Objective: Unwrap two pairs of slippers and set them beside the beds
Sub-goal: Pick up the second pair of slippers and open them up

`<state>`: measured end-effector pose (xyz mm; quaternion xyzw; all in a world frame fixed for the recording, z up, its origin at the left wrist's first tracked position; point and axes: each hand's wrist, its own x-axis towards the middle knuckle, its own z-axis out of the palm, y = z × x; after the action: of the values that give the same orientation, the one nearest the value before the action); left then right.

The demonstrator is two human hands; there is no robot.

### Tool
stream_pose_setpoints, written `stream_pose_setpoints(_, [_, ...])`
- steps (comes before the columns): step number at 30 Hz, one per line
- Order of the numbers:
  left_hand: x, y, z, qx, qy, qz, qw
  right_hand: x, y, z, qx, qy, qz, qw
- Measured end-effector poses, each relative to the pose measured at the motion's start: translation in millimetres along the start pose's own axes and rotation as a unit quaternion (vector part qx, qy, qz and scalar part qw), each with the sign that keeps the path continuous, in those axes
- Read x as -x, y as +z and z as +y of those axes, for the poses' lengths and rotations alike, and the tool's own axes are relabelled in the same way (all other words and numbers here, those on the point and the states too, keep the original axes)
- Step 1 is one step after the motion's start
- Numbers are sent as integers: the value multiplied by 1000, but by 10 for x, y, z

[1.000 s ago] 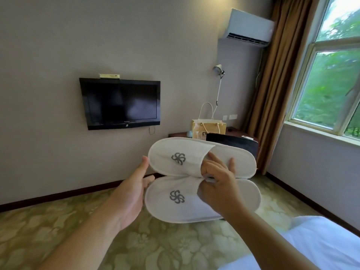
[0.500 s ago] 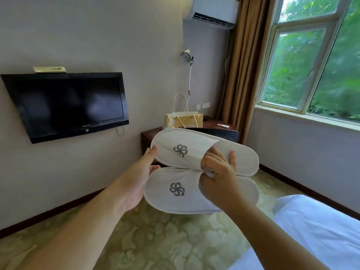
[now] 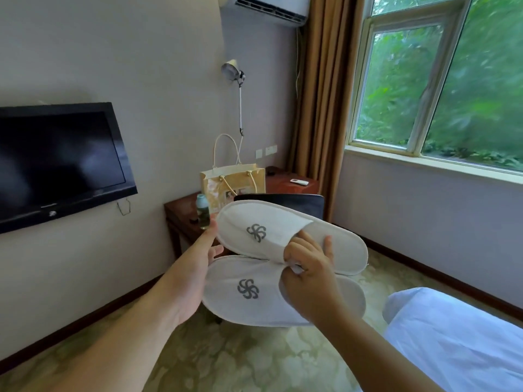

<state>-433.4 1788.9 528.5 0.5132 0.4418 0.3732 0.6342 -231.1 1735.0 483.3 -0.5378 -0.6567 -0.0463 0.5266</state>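
Observation:
I hold a pair of white slippers with grey pinwheel logos in front of me, side by side. The upper slipper (image 3: 271,227) lies above the lower slipper (image 3: 243,295). My right hand (image 3: 308,275) pinches both where their inner edges meet, fingers curled over the uppers. My left hand (image 3: 195,267) rests against their toe ends, thumb straight up along the upper slipper's tip; its fingers are hidden behind the slippers. No wrapper shows on them. A white bed corner (image 3: 452,335) lies at the lower right.
A dark wooden desk (image 3: 178,213) stands ahead with a yellow paper bag (image 3: 235,182), a bottle (image 3: 202,210) and a black chair back (image 3: 297,202). A television (image 3: 56,162) hangs at left. Curtain (image 3: 319,94) and window (image 3: 441,80) at right. Patterned carpet (image 3: 240,357) below.
The view has swung to the right: the television slid left and the window grew larger. Both hands keep the same hold on the slippers, which stay in the middle.

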Motion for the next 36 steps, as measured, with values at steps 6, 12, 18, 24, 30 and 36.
stream_pose_setpoints(6, [-903,324,117,23,3,0,1000,-386,-6,575,64,13,25,998])
stream_pose_setpoints(12, [-1718,502,66,27,-11,-136,990,-689,91,1180,144,58,60,986])
stream_pose_setpoints(18, [-2519,789,315,-10,-28,-212,977,-1176,75,1625,213,59,120,968])
stream_pose_setpoints(24, [-3117,1192,350,-66,-37,-278,958,-1297,-33,1936,277,109,153,942])
stream_pose_setpoints(30, [-3492,2072,139,-93,-86,-362,923,-1070,-509,2383,350,187,173,902])
stream_pose_setpoints(36, [-3827,3053,4,-110,-107,-406,901,-1017,-1082,3101,368,221,203,880])
